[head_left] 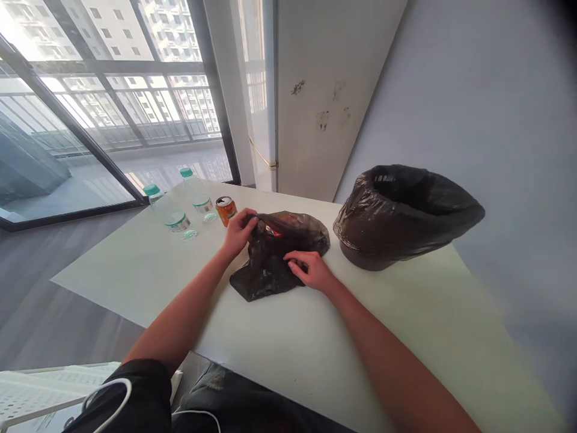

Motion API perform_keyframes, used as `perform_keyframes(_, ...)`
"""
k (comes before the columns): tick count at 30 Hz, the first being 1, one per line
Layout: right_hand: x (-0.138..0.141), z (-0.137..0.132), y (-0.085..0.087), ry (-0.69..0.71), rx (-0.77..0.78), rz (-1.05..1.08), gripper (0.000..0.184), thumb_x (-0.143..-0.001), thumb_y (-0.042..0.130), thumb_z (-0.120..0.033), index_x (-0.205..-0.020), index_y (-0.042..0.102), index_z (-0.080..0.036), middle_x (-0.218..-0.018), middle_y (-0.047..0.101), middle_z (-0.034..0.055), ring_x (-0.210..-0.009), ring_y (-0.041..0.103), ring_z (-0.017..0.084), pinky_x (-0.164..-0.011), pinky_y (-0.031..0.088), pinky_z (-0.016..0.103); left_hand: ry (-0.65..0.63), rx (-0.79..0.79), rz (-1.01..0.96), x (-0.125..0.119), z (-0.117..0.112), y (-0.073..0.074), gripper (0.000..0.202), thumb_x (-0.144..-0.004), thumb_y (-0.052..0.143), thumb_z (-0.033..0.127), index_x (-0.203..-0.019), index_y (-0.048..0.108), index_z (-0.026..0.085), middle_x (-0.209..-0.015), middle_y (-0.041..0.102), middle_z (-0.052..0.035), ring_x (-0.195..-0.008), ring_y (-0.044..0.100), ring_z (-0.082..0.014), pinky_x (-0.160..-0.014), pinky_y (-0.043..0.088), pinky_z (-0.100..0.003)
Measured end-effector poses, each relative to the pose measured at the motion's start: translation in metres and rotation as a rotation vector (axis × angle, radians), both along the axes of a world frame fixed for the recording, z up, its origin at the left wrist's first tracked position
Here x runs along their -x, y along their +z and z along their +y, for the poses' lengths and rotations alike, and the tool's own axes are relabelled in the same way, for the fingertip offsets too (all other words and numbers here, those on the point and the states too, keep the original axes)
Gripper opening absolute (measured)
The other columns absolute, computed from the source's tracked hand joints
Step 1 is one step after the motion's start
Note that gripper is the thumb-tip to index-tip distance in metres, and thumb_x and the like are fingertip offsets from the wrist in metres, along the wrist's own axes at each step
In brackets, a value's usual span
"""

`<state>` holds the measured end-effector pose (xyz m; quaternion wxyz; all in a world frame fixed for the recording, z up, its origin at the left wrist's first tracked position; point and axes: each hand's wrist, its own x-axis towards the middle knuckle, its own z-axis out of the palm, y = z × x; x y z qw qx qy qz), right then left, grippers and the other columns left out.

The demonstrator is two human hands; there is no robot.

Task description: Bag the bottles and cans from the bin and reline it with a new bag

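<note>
A dark, half-transparent plastic bag (279, 252) lies on the white table (293, 343) with something red showing inside it. My left hand (238, 231) pinches the bag's upper left edge, fingers closed on the plastic. My right hand (311, 269) rests on the bag's lower right part, fingers curled and pressing on the plastic. Both forearms reach in from the near edge.
A bin lined with a black bag (406, 213) stands on the table's right. Two clear water bottles (174, 213) (198, 195) with green caps and an orange drinks can (226, 210) stand at the far left. Behind are a large window and a white wall panel.
</note>
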<state>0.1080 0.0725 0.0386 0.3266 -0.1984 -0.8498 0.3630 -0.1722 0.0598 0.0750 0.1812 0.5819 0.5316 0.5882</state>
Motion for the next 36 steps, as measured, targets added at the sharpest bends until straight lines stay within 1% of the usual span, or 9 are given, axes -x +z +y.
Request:
perform_keyframes(4, 0.003, 0.002, -0.002, 0.052, -0.063, -0.154, 0.032, -0.098, 0.072, -0.036, -0.128, 0.075, -0.024, -0.075, 0.064, -0.0029, -0.066, 0.057, 0.014, -0.07, 0.049, 0.029, 0.033, -0.035, -0.248, 0.003, 0.005, 0.003, 0.031, -0.094, 0.066, 0.052, -0.106, 0.056, 0.025, -0.088, 0.062, -0.0013, -0.076, 0.062, -0.0172, -0.068, 0.052, -0.029)
perform_keyframes(7, 0.005, 0.004, -0.003, 0.084, -0.233, -0.117, 0.015, -0.099, 0.071, -0.033, -0.092, 0.08, -0.023, -0.084, 0.063, 0.0035, -0.083, 0.058, 0.02, -0.081, 0.05, 0.036, 0.148, -0.106, -0.102, 0.002, 0.001, 0.006, 0.025, -0.094, 0.064, 0.037, -0.112, 0.051, 0.027, -0.111, 0.065, -0.006, -0.104, 0.068, -0.0216, -0.087, 0.058, -0.035)
perform_keyframes(10, 0.004, 0.005, -0.001, 0.028, -0.331, -0.066, 0.033, -0.098, 0.071, -0.03, -0.066, 0.065, -0.022, -0.099, 0.062, 0.0078, -0.093, 0.056, 0.023, -0.088, 0.049, 0.041, 0.28, -0.244, 0.183, -0.005, -0.013, 0.014, 0.019, -0.089, 0.062, 0.021, -0.107, 0.058, 0.025, -0.128, 0.063, -0.0108, -0.125, 0.062, -0.0278, -0.103, 0.057, -0.045)
perform_keyframes(14, 0.003, 0.004, 0.004, -0.004, -0.235, -0.007, 0.03, -0.099, 0.066, -0.024, -0.073, 0.053, -0.022, -0.116, 0.065, 0.0079, -0.099, 0.06, 0.022, -0.093, 0.05, 0.04, -0.246, -0.132, 0.644, -0.015, -0.029, 0.021, 0.012, -0.088, 0.059, 0.018, -0.088, 0.068, 0.026, -0.093, 0.071, -0.0064, -0.093, 0.069, -0.0256, -0.092, 0.057, -0.044)
perform_keyframes(16, 0.004, 0.004, 0.006, -0.009, -0.141, -0.013, 0.022, -0.102, 0.062, -0.025, -0.082, 0.053, -0.023, -0.115, 0.065, 0.0074, -0.097, 0.062, 0.02, -0.089, 0.051, 0.035, -0.369, 0.004, 0.766, -0.021, -0.029, 0.019, 0.018, -0.09, 0.055, 0.017, -0.088, 0.07, 0.027, -0.085, 0.072, -0.0042, -0.083, 0.069, -0.0232, -0.086, 0.056, -0.041)
perform_keyframes(20, 0.006, 0.004, 0.003, -0.1, -0.091, -0.061, 0.012, -0.107, 0.052, -0.025, -0.101, 0.062, -0.023, -0.115, 0.068, 0.0077, -0.092, 0.066, 0.018, -0.084, 0.052, 0.031, -0.097, 0.102, 0.685, -0.03, -0.019, 0.008, 0.02, -0.096, 0.052, 0.02, -0.099, 0.071, 0.025, -0.094, 0.075, -0.0046, -0.083, 0.07, -0.0221, -0.082, 0.055, -0.037)
perform_keyframes(24, 0.007, 0.005, -0.001, -0.161, -0.107, -0.079, 0.022, -0.104, 0.051, -0.017, -0.117, 0.067, -0.023, -0.136, 0.07, 0.009, -0.096, 0.071, 0.019, -0.086, 0.055, 0.032, 0.056, 0.061, 0.762, -0.033, -0.01, -0.003, 0.018, -0.099, 0.063, 0.034, -0.111, 0.07, 0.022, -0.107, 0.073, -0.0104, -0.102, 0.067, -0.0307, -0.097, 0.054, -0.047)
perform_keyframes(31, 0.009, 0.005, -0.001, -0.198, -0.133, -0.135, 0.031, -0.098, 0.054, -0.011, -0.12, 0.07, -0.025, -0.154, 0.064, 0.0064, -0.117, 0.074, 0.023, -0.099, 0.058, 0.038, 0.124, 0.102, 0.763, -0.028, 0.004, -0.02, 0.043, -0.094, 0.074, 0.034, -0.133, 0.06, 0.022, -0.13, 0.066, -0.015, -0.125, 0.06, -0.0373, -0.112, 0.049, -0.054)
perform_keyframes(36, 0.009, 0.006, -0.002, -0.199, -0.124, -0.123, 0.032, -0.097, 0.054, -0.009, -0.12, 0.069, -0.025, -0.154, 0.064, 0.0059, -0.127, 0.071, 0.024, -0.106, 0.057, 0.039, 0.163, 0.184, 0.768, -0.029, 0.007, -0.023, 0.041, -0.091, 0.074, 0.033, -0.127, 0.058, 0.02, -0.123, 0.066, -0.0159, -0.117, 0.065, -0.0378, -0.103, 0.054, -0.053)
